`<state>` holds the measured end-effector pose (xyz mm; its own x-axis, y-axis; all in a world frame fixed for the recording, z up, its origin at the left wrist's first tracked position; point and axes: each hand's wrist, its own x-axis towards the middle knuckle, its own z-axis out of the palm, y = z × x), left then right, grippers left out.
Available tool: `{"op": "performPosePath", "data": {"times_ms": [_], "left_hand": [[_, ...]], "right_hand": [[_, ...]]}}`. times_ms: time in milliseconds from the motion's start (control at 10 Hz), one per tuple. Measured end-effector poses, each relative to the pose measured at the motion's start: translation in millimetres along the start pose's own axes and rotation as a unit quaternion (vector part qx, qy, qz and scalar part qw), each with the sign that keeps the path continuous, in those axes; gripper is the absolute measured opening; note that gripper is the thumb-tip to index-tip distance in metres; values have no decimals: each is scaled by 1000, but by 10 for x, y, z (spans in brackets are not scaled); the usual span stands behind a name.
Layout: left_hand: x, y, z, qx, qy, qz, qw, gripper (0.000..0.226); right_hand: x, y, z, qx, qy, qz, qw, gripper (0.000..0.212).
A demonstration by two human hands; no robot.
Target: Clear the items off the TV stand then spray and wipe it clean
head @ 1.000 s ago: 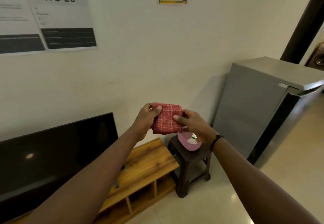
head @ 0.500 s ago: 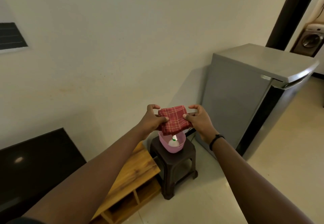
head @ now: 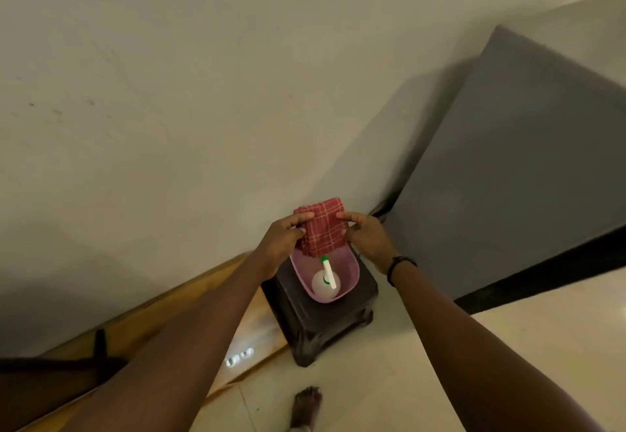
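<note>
A folded red checked cloth hangs over the far end of a pink basin. My left hand pinches its left edge and my right hand pinches its right edge. Inside the basin lies a white spray bottle with a green-tipped nozzle. The basin sits on a dark brown stool. The wooden TV stand runs to the lower left beside the stool, partly hidden by my left arm. A dark TV edge shows at the bottom left.
A grey fridge stands right of the stool against the cream wall. Pale floor tiles lie in front, with my bare foot on them near the stool.
My view has tilted down and closer to the stool. Both hands have lowered the cloth toward the basin's far end, still holding it.
</note>
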<state>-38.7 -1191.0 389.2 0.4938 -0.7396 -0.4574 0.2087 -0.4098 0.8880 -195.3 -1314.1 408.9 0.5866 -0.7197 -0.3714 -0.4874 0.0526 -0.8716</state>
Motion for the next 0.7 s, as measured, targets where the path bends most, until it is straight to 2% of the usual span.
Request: {"op": "performPosePath", "data": {"times_ms": [200, 400, 600, 700], "left_hand": [[1123, -728, -5, -83, 26, -90, 992, 37], [1576, -1359, 170, -161, 29, -183, 969, 29], [1732, -1543, 226, -136, 28, -215, 967, 50], [1658, -1526, 144, -113, 53, -186, 975, 48]], "right_hand": [[1229, 706, 387, -29, -62, 31, 997, 40], [1857, 1340, 661, -82, -106, 113, 985, 38], [2042, 1545, 726, -135, -112, 138, 975, 22], [1949, 1494, 732, -112, -100, 124, 981, 19]]}}
